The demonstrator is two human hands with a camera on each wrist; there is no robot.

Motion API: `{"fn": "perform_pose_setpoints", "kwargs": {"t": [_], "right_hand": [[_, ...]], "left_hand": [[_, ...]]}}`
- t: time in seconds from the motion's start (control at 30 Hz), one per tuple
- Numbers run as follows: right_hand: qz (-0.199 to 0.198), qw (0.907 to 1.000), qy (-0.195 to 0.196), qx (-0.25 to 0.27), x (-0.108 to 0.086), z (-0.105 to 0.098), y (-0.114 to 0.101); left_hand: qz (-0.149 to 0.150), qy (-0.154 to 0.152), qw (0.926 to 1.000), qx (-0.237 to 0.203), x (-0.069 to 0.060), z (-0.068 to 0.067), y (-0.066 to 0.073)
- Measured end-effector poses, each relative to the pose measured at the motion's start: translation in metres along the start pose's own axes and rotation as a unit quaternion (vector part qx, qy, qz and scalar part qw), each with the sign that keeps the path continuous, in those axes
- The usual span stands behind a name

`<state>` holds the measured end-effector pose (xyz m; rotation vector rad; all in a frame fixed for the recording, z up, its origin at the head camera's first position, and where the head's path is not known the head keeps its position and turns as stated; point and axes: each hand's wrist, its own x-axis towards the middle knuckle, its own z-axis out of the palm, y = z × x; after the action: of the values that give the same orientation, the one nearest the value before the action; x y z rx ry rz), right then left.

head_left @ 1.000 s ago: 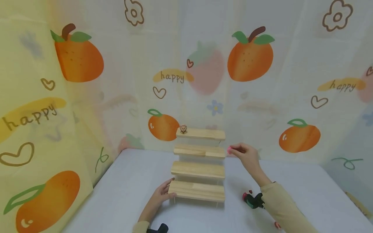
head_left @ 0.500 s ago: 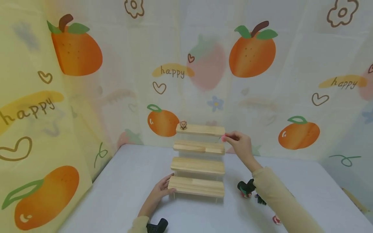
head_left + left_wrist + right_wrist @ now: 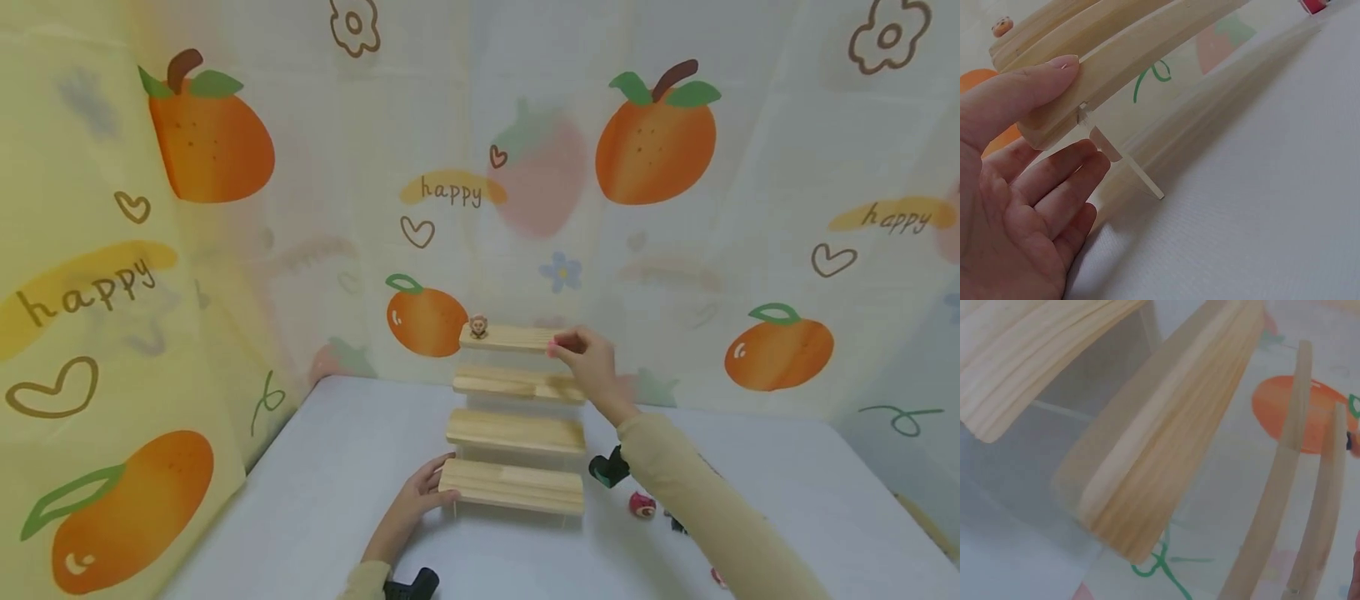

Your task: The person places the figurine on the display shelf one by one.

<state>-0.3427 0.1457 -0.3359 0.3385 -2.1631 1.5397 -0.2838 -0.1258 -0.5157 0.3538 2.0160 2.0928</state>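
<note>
Pink little piece [image 3: 552, 347] pinched in my right hand [image 3: 591, 365] could knock the adjacent four-tier pale-wood rack [image 3: 513, 486] askew if my left hand [image 3: 422, 493], gripping its corner, slips.

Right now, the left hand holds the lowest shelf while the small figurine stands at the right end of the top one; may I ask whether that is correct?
Not quite: the small figurine stands at the left end of the top shelf, as the head view shows; by the right end is the right hand, pinching a pink object. The left hand does hold the lowest shelf.
</note>
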Motion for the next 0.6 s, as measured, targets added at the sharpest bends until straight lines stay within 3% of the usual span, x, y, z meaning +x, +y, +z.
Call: {"fn": "perform_pose_setpoints", "kwargs": {"t": [0.4, 0.6], "right_hand": [[0.005, 0.9996, 0.016, 0.021, 0.015, 0.029, -0.008], [-0.042, 0.9988, 0.021, -0.015, 0.027, 0.028, -0.009]], "left_hand": [[0.002, 0.004, 1.0, 0.002, -0.004, -0.003, 0.004], [0.002, -0.003, 1.0, -0.002, -0.003, 0.0, -0.001]]}}
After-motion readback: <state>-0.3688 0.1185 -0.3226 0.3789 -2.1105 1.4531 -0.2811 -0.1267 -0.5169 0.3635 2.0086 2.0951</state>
